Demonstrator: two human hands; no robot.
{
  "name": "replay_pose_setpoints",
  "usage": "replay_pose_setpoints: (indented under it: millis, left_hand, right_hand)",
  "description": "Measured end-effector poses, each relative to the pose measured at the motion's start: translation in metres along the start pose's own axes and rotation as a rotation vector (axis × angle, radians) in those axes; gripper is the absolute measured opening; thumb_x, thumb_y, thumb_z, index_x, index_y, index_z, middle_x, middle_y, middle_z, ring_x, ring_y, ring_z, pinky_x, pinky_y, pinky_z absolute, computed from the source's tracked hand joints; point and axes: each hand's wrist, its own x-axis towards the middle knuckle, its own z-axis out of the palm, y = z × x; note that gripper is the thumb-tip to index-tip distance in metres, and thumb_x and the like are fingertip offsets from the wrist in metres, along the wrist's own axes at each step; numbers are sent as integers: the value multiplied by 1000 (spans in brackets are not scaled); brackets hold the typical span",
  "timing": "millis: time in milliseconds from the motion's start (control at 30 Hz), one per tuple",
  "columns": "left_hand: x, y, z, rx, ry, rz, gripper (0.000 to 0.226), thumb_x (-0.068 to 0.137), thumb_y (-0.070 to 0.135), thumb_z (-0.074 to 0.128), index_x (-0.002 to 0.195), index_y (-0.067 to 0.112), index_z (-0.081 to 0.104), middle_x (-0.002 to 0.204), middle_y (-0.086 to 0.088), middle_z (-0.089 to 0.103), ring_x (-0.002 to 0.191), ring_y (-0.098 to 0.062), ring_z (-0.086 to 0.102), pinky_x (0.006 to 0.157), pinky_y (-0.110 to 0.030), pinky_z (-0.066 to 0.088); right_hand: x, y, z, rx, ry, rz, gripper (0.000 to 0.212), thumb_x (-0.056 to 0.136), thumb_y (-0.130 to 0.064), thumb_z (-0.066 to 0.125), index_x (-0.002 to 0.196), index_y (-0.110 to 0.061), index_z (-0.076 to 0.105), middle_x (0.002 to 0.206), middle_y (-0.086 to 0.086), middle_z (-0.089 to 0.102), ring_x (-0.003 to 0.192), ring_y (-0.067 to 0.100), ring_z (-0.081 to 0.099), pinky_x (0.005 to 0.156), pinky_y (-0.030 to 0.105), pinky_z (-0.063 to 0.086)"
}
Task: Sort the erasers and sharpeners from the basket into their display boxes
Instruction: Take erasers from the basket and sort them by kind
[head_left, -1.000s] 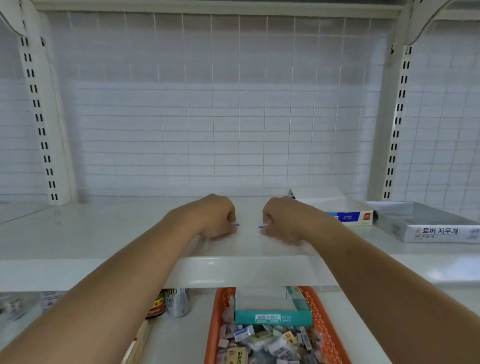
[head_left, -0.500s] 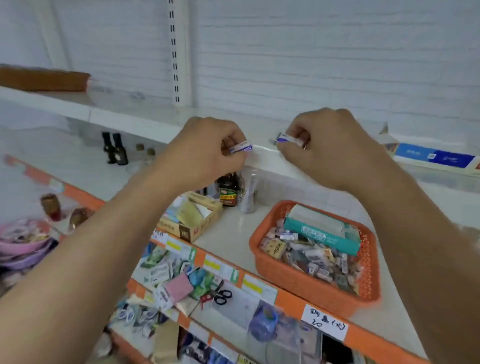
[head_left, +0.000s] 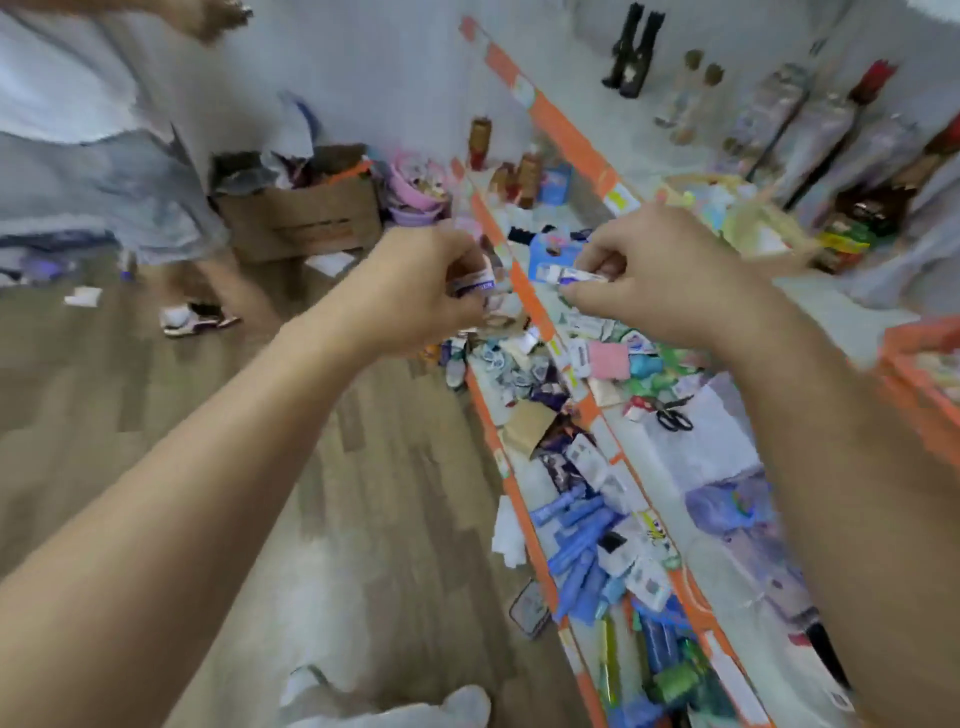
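**Both hands hold a small eraser each, out over the shelf edge**

Far left, a second person (head_left: 98, 171) in pale clothes stands on the wood-pattern floor (head_left: 156, 405), one sandalled foot (head_left: 195, 318) showing below the hem. Just beyond sits an open cardboard box (head_left: 304, 213) stuffed with paper and plastic, and beside it a stack of pink bowls (head_left: 418, 189).

The left hand (head_left: 423, 288) is raised in front of the viewer with its fingers curled shut on a small white eraser with a purple band (head_left: 474, 285), pinched at the fingertips. Close to its right, without touching it, the right hand (head_left: 660, 273) is likewise clamped on a second white-and-purple eraser (head_left: 574, 275), which sticks out leftward from between thumb and forefinger. The two erasers are near each other with a gap between them.

Beneath and beyond the hands run the orange-edged shelves (head_left: 540, 306), slanting down the view. The lower tiers are heaped with small packaged stationery: a pink pad (head_left: 608, 360), black-handled scissors (head_left: 674, 415), a cluster of blue tubes (head_left: 579, 545). At the upper right stand tall bottles (head_left: 810, 130), blurred. At the right edge a corner of the orange basket (head_left: 919, 364) shows, its contents too smeared to make out.
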Motion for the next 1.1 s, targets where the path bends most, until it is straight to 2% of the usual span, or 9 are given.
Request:
replay_pose_setpoints:
  millis: [67,200,267,367,467,633,867,967,1100]
  left_hand:
    - [-36,-35,-15,5,35,-109,14,78,14,65,92,10,66,78,2,54,74,-17,49,62,-21,26]
    - [-119,-108,-63,-12,135,-339,8,80,15,64,87,17,63,77,6,52,76,-13,45,64,-19,25]
    - [-170,-143,-91,2,192,-468,7,81,16,64,88,17,61,79,2,52,76,-14,44,63,-20,25]
    - [-253,-190,-131,31,306,-667,15,80,14,62,93,10,66,84,-3,59,77,-18,51,66,-26,34]
    - [-333,-226,-166,73,407,-837,20,80,14,61,99,14,68,88,1,57,81,-14,50,71,-26,37]
    - [-441,-263,-213,150,559,-1044,18,80,15,63,97,19,67,87,3,52,79,-11,46,66,-19,28]
    - [-543,-290,-266,241,754,-1286,15,82,17,68,97,19,70,87,1,57,79,-12,48,71,-20,31]
    - [-577,-306,-286,286,837,-1378,20,82,18,71,101,16,71,91,1,61,80,-10,50,74,-20,35]
    - [-615,-330,-318,339,945,-1526,18,84,23,71,101,19,69,95,6,64,81,-7,51,70,-15,35]
  right_hand:
    - [25,-40,25,42,-55,-78,17,84,-25,67,82,-8,67,77,8,64,71,25,58,61,35,42]
    - [75,-148,69,97,-164,-291,17,83,-29,67,82,-13,67,77,1,64,72,20,58,63,35,46]
    - [91,-216,91,114,-205,-408,20,83,-34,67,82,-14,68,78,3,65,72,20,57,64,35,46]
    - [105,-319,129,131,-279,-603,24,82,-36,65,81,-12,68,74,5,67,71,23,59,66,34,44]
    - [110,-416,167,160,-350,-771,18,84,-32,64,78,-15,64,68,-6,61,64,14,56,61,32,40]
    - [109,-552,212,211,-421,-1003,10,83,-24,68,86,-15,67,76,-3,63,67,9,51,55,15,37]
    - [103,-707,244,272,-490,-1288,6,82,-21,69,84,-20,64,68,-15,56,63,1,50,53,18,37]
    - [103,-770,258,314,-499,-1401,7,84,-23,66,87,-17,65,69,-12,56,63,1,48,56,23,33]
    - [111,-847,276,346,-538,-1526,8,89,-24,60,91,-16,63,73,-6,60,66,4,49,56,18,35]
